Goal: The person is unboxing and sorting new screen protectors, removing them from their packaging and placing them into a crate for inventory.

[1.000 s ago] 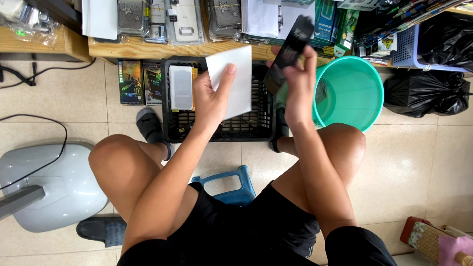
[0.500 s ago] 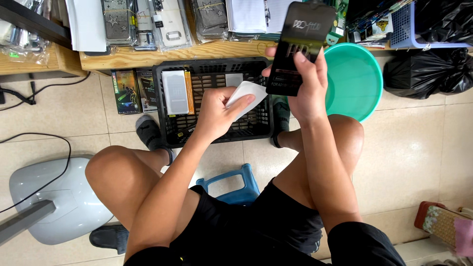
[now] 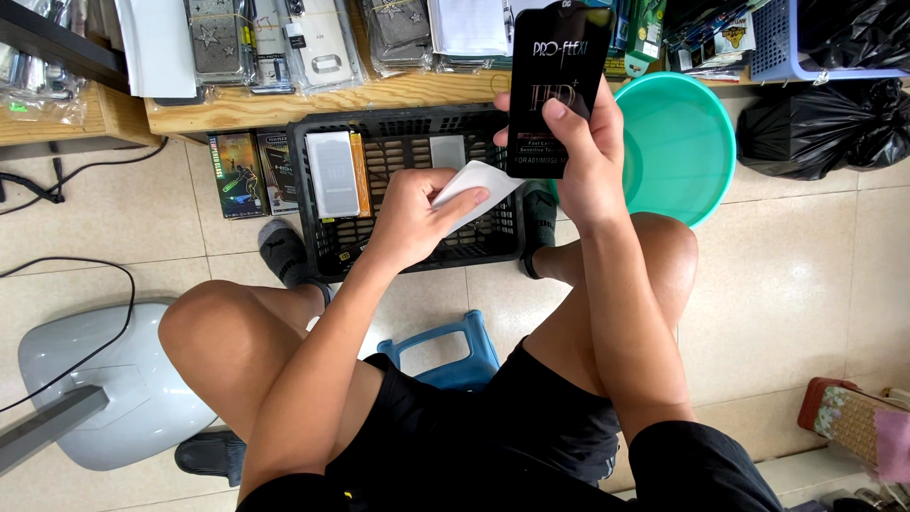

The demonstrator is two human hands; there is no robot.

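A: Step in hand?
B: Sorting flat packs, by the look. Right hand [image 3: 578,142] clasped round a black flat pack [image 3: 555,85], held upright above the black crate [image 3: 322,256] and beside the green basin [image 3: 682,142]. Left hand [image 3: 412,213] pinching a white sleeve [image 3: 479,185] over the crate, fingers curled on its near edge.

A: Next move calls for?
B: Probably lowering the white sleeve flat into the crate, clear of the packs already lying there [image 3: 334,173]; black pack likely needing a steady grip meanwhile. Judgement only.

A: Hidden or unclear?
B: Lower end of the black pack covered by the right hand. Most of the white sleeve behind the left fingers, contents impossible to tell. Shelf [image 3: 284,106] goods cut off at the top edge. Blue stool [image 3: 445,356] mostly under the legs.
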